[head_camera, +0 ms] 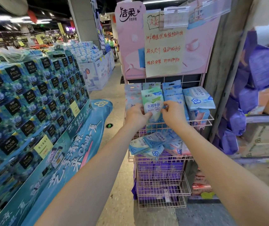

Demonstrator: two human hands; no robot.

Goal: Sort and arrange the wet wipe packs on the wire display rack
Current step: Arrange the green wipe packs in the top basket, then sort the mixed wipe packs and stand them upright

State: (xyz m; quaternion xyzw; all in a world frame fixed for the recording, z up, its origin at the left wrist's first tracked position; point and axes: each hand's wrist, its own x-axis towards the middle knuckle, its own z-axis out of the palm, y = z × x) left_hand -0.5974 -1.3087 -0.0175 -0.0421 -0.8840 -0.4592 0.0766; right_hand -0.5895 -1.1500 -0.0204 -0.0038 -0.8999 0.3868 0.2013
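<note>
At the top basket of the pink wire display rack (200, 123), your left hand (136, 115) and right hand (173, 114) pinch opposite edges of a pale green-and-white wet wipe pack (153, 103), held upright between them. Just behind it stand blue packs (172, 92), with a handwritten paper sign (163, 46) above.

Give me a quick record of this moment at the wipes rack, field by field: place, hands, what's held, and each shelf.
place: shop aisle, pink wire rack
left hand: grips green pack at its left edge
right hand: grips the same pack at its right edge
top shelf: upright packs, big blue pack at right
second shelf: loose jumbled packs
lower shelves: purple packs
</note>
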